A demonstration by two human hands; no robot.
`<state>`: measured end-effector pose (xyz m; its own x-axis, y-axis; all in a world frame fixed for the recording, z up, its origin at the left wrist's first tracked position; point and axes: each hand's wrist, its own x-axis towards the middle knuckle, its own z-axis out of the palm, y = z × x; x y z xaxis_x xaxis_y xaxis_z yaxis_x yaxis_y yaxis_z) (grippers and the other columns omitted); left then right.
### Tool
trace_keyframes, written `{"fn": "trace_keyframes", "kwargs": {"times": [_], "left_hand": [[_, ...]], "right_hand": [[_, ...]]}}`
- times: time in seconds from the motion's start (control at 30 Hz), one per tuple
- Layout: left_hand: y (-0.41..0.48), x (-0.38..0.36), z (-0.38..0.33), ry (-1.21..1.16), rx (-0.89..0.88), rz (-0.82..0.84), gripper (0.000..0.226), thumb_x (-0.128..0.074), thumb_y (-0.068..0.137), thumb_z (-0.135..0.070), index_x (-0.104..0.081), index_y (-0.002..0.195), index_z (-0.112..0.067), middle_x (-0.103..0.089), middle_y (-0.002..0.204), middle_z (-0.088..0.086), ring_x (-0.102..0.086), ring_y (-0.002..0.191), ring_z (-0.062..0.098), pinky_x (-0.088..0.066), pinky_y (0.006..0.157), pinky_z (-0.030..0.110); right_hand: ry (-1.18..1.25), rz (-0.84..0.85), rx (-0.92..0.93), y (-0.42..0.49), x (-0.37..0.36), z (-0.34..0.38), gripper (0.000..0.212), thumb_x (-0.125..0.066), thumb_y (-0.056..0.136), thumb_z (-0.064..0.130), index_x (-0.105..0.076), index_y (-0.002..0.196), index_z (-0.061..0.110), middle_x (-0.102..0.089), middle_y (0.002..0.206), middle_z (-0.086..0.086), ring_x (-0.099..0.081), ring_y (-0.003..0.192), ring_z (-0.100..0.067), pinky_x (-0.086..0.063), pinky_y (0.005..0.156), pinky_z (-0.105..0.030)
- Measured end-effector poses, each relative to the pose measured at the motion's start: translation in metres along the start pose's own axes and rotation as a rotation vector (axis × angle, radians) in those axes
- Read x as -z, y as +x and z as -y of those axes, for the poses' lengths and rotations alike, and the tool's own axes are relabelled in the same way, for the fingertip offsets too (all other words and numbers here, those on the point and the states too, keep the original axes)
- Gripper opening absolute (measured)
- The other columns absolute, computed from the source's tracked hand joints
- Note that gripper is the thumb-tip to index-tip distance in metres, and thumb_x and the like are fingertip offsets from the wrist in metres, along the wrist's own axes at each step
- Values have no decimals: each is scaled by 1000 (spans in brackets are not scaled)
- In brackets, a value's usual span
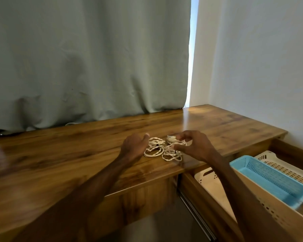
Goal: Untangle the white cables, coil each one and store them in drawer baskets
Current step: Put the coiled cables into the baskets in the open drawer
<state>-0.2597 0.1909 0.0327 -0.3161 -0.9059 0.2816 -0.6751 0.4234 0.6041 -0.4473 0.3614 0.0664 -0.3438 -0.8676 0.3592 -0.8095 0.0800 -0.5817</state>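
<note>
A tangle of white cables [157, 147] lies in loose loops on the wooden desk [77, 154], near its front edge. My left hand [134, 146] is at the left side of the pile, thumb raised above the loops, fingers hidden behind the hand. My right hand [192, 145] hovers over the right side of the pile with fingers curled, its fingertips at the cable loops; whether they pinch a strand is unclear. An open drawer [208, 205] at the lower right holds a blue basket [269, 180], a beige basket [217, 187] and a cream basket [287, 168].
A grey-green curtain [87, 58] hangs behind the desk. A white wall [261, 58] closes off the right side. The pulled-out drawer juts toward me below the desk's right end.
</note>
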Motion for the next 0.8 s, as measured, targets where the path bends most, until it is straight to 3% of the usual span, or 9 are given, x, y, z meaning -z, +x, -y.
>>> {"fn": "trace_keyframes", "kwargs": {"times": [0.07,0.13,0.23,0.33,0.47,0.53,0.67,0.8], "left_hand": [[-9,-3,1,-30,-46,-56,61,-42,101,-60,-60,66,-14,-61,63,-1,-60,66,23,-41,56,34],[-18,-5,1,-23,-94,-105,51,-45,101,-55,-66,80,-15,-68,78,3,-64,79,24,-52,68,39],[-30,-13,1,-16,-153,-110,41,-49,100,-51,-64,107,-13,-67,109,6,-57,106,26,-52,91,45],[-44,-20,-2,-61,-214,-108,40,-53,101,-44,-55,124,-13,-58,125,9,-48,119,26,-46,100,44],[-59,-29,-1,-133,-266,-97,56,-58,99,-40,-42,145,-12,-50,144,11,-44,134,28,-40,111,45],[-62,-30,0,-145,-272,-91,58,-60,98,-38,-39,146,-14,-49,144,9,-43,134,27,-40,112,44],[-62,-30,1,-121,-259,-86,61,-63,94,-36,-40,146,-13,-50,144,12,-42,133,30,-39,112,45],[-64,-30,-2,-78,-234,-64,66,-66,91,-35,-39,147,-14,-48,146,13,-40,135,32,-39,113,47]], "right_hand": [[-72,56,-6,-2,-12,0,64,-89,66,55,-71,119,25,-70,119,7,-63,104,-7,-47,78,-21],[-174,81,-15,-2,-23,4,77,-89,62,60,-68,127,25,-69,127,4,-63,111,-14,-51,88,-31],[-257,73,1,-5,-28,14,75,-88,64,57,-67,129,25,-70,126,2,-64,111,-18,-53,90,-35],[-326,67,11,-10,-26,20,66,-88,68,53,-68,123,24,-71,122,1,-64,109,-22,-54,90,-38],[-292,59,-28,-18,-12,16,59,-84,65,60,-73,110,24,-74,108,2,-68,96,-20,-55,79,-35],[-268,43,-43,-25,2,15,48,-85,67,56,-75,100,23,-74,96,3,-65,80,-12,-51,67,-29],[-215,34,-120,-51,40,13,44,-85,67,59,-77,90,22,-75,83,7,-68,75,-9,-58,69,-33],[-263,100,-208,-77,66,-2,38,-85,72,53,-77,84,17,-73,72,4,-68,66,-11,-49,57,-26]]}}
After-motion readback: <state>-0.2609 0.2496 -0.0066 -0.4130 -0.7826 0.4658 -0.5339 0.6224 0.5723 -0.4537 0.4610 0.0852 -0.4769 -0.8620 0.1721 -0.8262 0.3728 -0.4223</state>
